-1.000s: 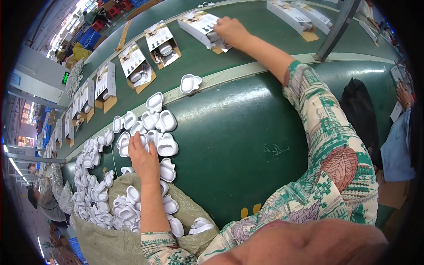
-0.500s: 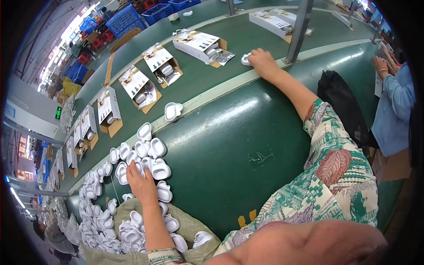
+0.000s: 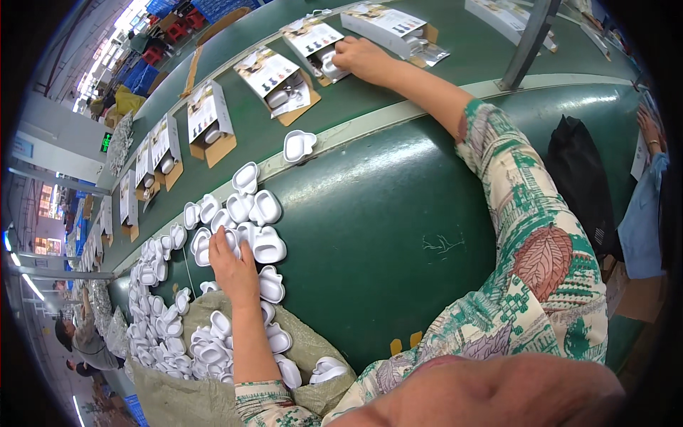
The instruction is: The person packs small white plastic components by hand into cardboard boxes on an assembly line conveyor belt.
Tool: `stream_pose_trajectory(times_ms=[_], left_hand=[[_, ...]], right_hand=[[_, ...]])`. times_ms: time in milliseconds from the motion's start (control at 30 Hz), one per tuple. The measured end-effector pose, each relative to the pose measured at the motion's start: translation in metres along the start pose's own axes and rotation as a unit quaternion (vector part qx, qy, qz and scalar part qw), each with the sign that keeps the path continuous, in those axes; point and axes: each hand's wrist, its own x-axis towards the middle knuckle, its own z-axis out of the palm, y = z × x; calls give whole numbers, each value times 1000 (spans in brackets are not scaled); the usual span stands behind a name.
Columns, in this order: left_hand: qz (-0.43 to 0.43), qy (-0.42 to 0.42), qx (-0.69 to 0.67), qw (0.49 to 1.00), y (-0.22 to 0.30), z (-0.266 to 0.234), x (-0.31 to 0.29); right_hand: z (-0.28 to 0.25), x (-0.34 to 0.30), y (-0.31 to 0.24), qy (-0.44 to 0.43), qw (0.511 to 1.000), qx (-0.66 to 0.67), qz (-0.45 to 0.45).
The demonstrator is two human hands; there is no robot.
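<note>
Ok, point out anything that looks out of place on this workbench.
One white plastic piece sits alone by the pale rail, apart from the loose cluster of similar pieces around the left hand. It looks odd for being separate, though that may be deliberate. No damage is evident.

I count two bare hands on the wearer, one left hand [image 3: 235,274], one right hand [image 3: 366,60]. White cups [image 3: 269,245]: one alone by the rail [image 3: 356,131], roughly ten in the loose cluster; the heap is too crowded for me to count. Boxes [image 3: 208,114]: seven clear in the main row, farther ones blurred, at least one more rightward. One black bag [image 3: 580,188], one olive sack [image 3: 167,395], two yellow marks [image 3: 395,347] on the tabletop [image 3: 356,235].
</note>
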Motion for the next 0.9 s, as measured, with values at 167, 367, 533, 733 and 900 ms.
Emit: stream_pose_trajectory(times_ms=[167,367,533,733,900], left_hand=[[1,6,6,1000,3,-4,4],[-7,-5,12,1000,-12,-10,-2],[14,1,-14,1000,1,-2,6],[24,-12,-2,1000,-15,-10,8],[94,-62,-54,992,-13,5,15]], right_hand=[[9,10,15,63,992,-46,99],[16,7,20,72,990,-75,99],[13,-6,72,162,958,-79,224],[-22,4,-113,70,970,212,-93],[-8,8,-162,24,970,167,-176]])
